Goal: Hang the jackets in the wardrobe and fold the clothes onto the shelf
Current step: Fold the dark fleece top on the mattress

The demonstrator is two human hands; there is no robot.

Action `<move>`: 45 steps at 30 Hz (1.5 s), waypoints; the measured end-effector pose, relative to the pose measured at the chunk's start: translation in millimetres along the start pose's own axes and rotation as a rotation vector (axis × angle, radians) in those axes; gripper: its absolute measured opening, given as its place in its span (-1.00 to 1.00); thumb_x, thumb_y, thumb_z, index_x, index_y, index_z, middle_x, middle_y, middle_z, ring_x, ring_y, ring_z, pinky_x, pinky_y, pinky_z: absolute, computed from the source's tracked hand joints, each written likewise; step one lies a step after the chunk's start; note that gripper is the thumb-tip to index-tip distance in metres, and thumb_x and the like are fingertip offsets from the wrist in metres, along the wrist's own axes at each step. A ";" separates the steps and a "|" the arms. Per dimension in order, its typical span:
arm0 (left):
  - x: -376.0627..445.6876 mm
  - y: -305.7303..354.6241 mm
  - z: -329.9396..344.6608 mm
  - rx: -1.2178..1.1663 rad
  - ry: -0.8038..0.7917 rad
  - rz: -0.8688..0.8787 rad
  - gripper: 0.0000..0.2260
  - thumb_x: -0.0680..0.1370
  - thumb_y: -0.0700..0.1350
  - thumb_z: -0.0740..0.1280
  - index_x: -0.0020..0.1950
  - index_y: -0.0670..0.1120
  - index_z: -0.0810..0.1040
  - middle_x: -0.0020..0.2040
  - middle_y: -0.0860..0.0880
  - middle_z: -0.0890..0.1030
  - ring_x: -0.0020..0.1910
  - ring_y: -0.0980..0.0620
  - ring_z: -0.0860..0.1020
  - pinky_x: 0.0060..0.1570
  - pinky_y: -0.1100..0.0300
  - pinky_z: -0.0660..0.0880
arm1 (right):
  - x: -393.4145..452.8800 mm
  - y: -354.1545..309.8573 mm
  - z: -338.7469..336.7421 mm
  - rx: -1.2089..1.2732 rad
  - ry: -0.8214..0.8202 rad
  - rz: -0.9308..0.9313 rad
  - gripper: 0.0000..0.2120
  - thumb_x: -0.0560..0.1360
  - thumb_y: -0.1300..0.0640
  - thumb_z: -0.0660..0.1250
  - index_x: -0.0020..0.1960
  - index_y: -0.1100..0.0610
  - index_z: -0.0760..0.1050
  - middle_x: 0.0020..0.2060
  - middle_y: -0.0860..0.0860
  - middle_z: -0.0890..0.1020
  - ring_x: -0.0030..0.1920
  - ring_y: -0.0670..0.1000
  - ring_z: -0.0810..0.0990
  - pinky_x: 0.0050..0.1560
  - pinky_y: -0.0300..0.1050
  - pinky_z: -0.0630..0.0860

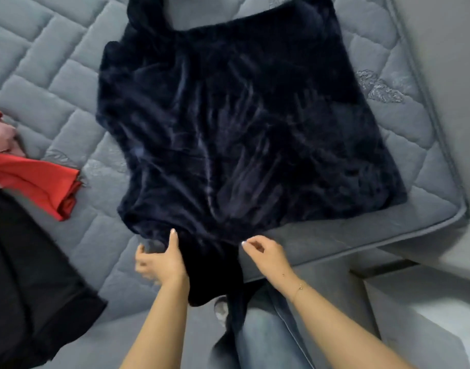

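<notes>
Your dark navy velvety garment (236, 123) lies spread across the grey quilted mattress (50, 83), most of it flat, its near end bunched and hanging off the mattress edge toward your legs. Your left hand (159, 259) grasps that near hem, thumb on top of the fabric, fingers curled under it and blurred. Your right hand (265, 251) sits just beside the hem on the right with fingers loosely curled; its fingertips are at the fabric edge but you cannot tell whether it actually pinches cloth or only touches it. A thin bracelet (299, 287) shows on the right wrist. At the left edge a red garment (39, 182) lies crumpled on the mattress with a pink piece (2, 137) above it, both well apart from the navy one. A black garment (28, 275) covers the lower-left corner. Your jeans-covered leg (265, 336) shows below the hanging fabric.
</notes>
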State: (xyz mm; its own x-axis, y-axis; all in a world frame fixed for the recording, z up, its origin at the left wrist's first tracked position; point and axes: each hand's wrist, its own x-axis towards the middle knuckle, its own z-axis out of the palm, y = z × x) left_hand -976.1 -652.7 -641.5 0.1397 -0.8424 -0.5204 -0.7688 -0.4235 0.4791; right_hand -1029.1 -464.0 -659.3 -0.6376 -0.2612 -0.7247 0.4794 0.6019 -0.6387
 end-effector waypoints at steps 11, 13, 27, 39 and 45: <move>30.8 -83.3 -65.7 -0.320 -0.344 0.095 -0.87 0.65 -0.09 0.26 0.13 -0.12 0.41 -0.10 0.04 0.50 -0.12 0.08 0.48 -0.18 0.34 0.42 | -34.8 30.2 64.2 0.250 -0.080 0.203 -0.84 0.56 0.09 0.39 0.13 0.07 0.56 0.02 -0.08 0.67 -0.02 -0.13 0.65 -0.04 -0.29 0.57; 34.6 -98.0 -71.3 -0.294 -0.466 0.031 -0.85 0.65 -0.07 0.26 0.08 -0.16 0.45 -0.17 0.04 0.50 -0.26 0.10 0.42 -0.30 0.36 0.39 | -39.6 33.1 59.7 0.224 -0.044 0.242 -0.73 0.57 0.15 0.37 0.24 0.20 0.52 0.14 0.07 0.65 0.13 0.01 0.62 0.21 -0.06 0.55; 3.6 -68.0 -49.5 -0.552 -0.482 -0.352 -0.65 0.42 0.00 0.55 0.16 -0.03 0.63 0.02 -0.01 0.72 0.00 -0.03 0.69 -0.09 0.08 0.61 | 23.8 0.0 -83.8 1.125 0.275 0.325 -0.49 0.59 -0.01 0.32 0.48 0.11 0.30 0.42 0.10 0.39 0.40 0.12 0.41 0.44 0.04 0.34; -27.0 43.2 -61.5 -0.744 -0.263 -0.756 -0.63 0.48 0.08 0.39 0.23 -0.02 0.57 0.21 -0.13 0.59 0.23 -0.20 0.51 0.26 -0.12 0.44 | 53.3 -92.0 -199.2 0.905 0.806 0.370 -0.47 0.45 0.02 0.42 0.33 0.09 0.32 0.22 0.05 0.51 0.06 0.05 0.59 -0.12 -0.05 0.59; 1.0 148.6 -39.2 -0.912 -0.361 -0.599 -0.65 0.66 -0.09 0.12 -0.27 -0.09 0.52 -0.48 -0.01 0.59 -0.50 0.05 0.60 -0.33 0.25 0.60 | 111.6 -163.3 -229.5 0.955 0.382 0.309 -0.67 0.55 0.08 0.37 0.27 0.15 0.46 0.19 0.16 0.59 -0.13 0.11 0.65 -0.11 -0.04 0.64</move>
State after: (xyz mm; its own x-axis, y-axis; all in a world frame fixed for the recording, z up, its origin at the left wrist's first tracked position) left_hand -1065.7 -729.5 -543.2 0.0300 -0.3421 -0.9392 0.1188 -0.9317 0.3432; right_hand -1317.0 -418.3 -576.6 -0.4752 0.1545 -0.8662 0.8196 -0.2804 -0.4997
